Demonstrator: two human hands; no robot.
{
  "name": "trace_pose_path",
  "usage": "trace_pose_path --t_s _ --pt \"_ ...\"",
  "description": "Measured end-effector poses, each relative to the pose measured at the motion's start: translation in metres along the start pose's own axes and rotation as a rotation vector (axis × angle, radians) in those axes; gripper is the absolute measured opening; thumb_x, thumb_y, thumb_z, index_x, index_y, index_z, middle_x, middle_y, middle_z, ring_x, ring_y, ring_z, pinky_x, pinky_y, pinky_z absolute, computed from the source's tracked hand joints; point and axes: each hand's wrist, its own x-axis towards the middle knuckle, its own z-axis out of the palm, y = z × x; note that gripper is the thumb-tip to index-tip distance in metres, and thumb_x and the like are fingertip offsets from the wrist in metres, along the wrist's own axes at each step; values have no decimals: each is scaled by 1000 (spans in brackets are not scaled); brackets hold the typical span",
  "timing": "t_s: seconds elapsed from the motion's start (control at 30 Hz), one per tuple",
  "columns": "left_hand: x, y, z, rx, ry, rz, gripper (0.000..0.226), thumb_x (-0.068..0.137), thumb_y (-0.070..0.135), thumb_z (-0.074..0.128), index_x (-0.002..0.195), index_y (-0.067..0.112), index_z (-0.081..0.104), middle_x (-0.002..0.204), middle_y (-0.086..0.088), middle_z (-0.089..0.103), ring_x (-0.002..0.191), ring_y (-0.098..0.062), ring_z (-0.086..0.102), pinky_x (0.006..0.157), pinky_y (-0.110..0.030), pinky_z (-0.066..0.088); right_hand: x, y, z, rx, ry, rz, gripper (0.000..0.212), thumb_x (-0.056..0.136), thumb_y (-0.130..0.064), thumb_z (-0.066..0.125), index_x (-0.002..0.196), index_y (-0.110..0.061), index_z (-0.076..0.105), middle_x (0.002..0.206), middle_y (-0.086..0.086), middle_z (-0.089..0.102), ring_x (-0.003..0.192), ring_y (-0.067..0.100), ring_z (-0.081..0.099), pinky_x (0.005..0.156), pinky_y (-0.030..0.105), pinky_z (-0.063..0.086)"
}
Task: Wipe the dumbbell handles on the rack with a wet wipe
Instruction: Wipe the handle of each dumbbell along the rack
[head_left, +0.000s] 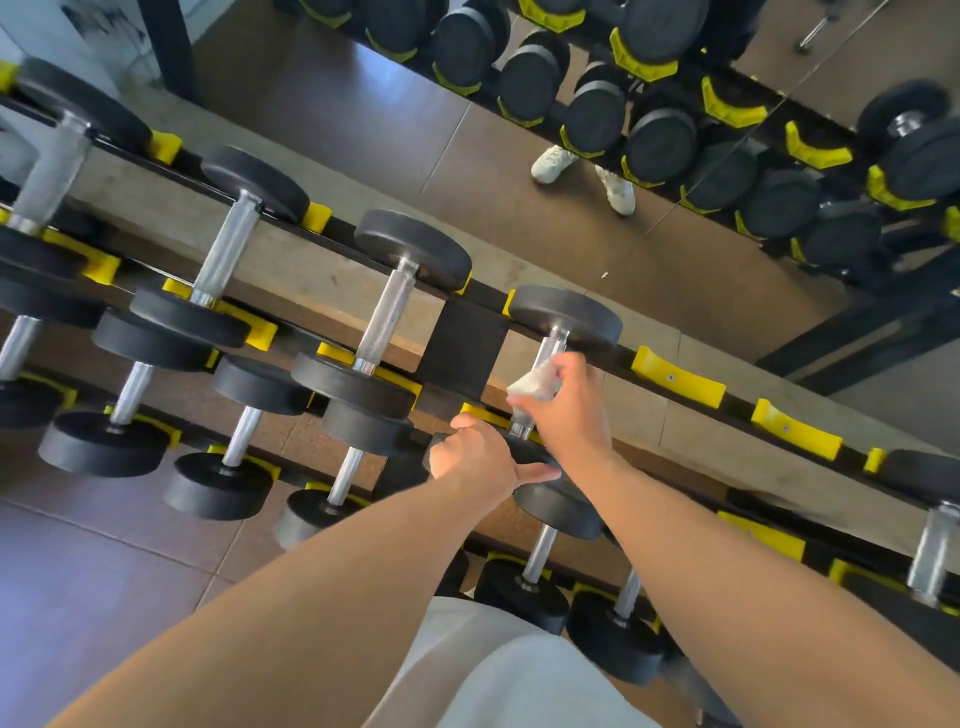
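right hand (563, 402) curled round wipe (532, 383) on handle (540, 384), left hand (475, 457) seemingly on plate (535, 457)

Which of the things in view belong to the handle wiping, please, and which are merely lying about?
Belonging to the job:
wet wipe in the right hand
dumbbell handle being wiped
left hand, on that dumbbell's near weight
other rack handles, such as

Lying about:
empty yellow cradle
mirror
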Motion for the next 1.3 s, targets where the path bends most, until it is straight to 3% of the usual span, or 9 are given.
trace_pose_path --t_s 0.17,0.37,0.5,0.67,0.77,0.87,1.0,1.13,1.3 --pt "-3 0 -1 12 24 2 145 51 101 49 150 -2 22 120 -8 67 110 -26 67 90 -36 58 11 7 4 -197 91 -197 22 94 -28 64 114 -19 64 118 0 54 107 17 55 82 29 57" --pt "-4 2 1 24 38 -5 145 53 102 45 152 -3 20 111 -8 70 104 -25 69 87 -34 58 36 34 -18 -638 -90 -731 47 79 -5 75 124 -13 65 132 5 62 131 23 50 104 36 47" --pt "-1 5 1 -25 13 -37 149 48 101 51 152 -1 22 111 -9 70 105 -28 69 85 -36 59 29 34 -24 -639 -263 -939 49 76 0 77 122 -11 65 129 11 64 121 26 61 96 38 54" --pt "-3 6 -2 -179 -12 -69 136 49 92 67 147 5 29 105 -5 64 99 -26 66 63 -31 49 9 8 -30 -341 -623 -663 12 101 -30 47 104 -26 58 94 -1 68 81 19 67 70 41 57" --pt "-5 6 -2 -135 9 -46 139 53 94 60 150 1 24 99 -5 59 98 -26 67 64 -31 48 29 -4 -32 -132 -366 -641 22 101 -24 52 118 -20 66 109 -5 71 102 10 66 84 22 55" --pt "-6 6 -1 -150 24 -47 140 53 94 59 150 -1 24 100 -5 61 95 -24 66 63 -30 48 61 -6 -32 -371 -245 -642 36 97 -21 60 133 -16 60 126 -1 64 119 13 60 96 17 49" --pt "-7 5 0 -121 48 -38 140 53 95 57 149 -2 25 100 -5 64 94 -23 67 74 -33 53 64 -9 -23 -876 -378 -737 24 94 -22 62 118 -22 59 110 5 61 102 23 64 75 34 57" --pt "-7 6 -2 -138 29 -53 137 53 93 61 148 0 26 88 -3 60 82 -21 63 63 -31 48 32 -18 -18 -685 -546 -680 19 100 -35 42 104 -25 58 93 5 60 85 29 59 64 33 35" --pt "-7 5 -3 -164 36 -41 138 53 93 61 149 1 25 81 -1 57 80 -19 60 65 -31 48 22 -33 -18 -163 -565 -338 13 102 -32 47 102 -23 57 95 -4 61 91 17 59 74 28 39"
